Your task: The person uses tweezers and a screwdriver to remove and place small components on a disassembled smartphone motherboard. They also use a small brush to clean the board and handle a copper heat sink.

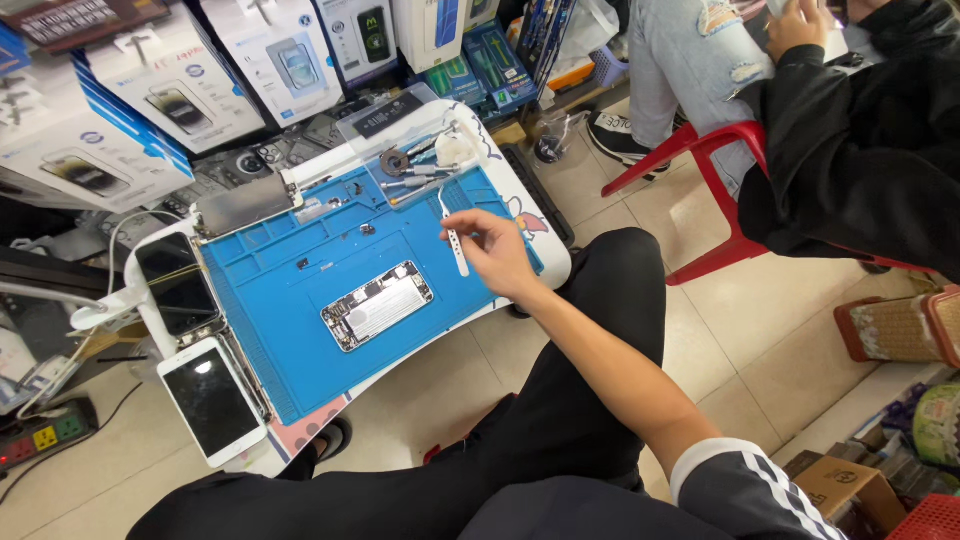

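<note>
Right hand grips one pair of tweezers beside one opened phone.

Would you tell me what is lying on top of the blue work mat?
On the blue mat: an opened phone, small screws and tools. The right hand holds tweezers above it. The table beneath is mostly covered.

Bright, even light; edges perhaps slightly warped.

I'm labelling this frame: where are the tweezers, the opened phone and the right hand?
tweezers (pixel 455 243): head view, middle of the white shaft.
opened phone (pixel 378 305): head view, centre of its exposed insides.
right hand (pixel 497 252): head view, back of the hand.
</note>
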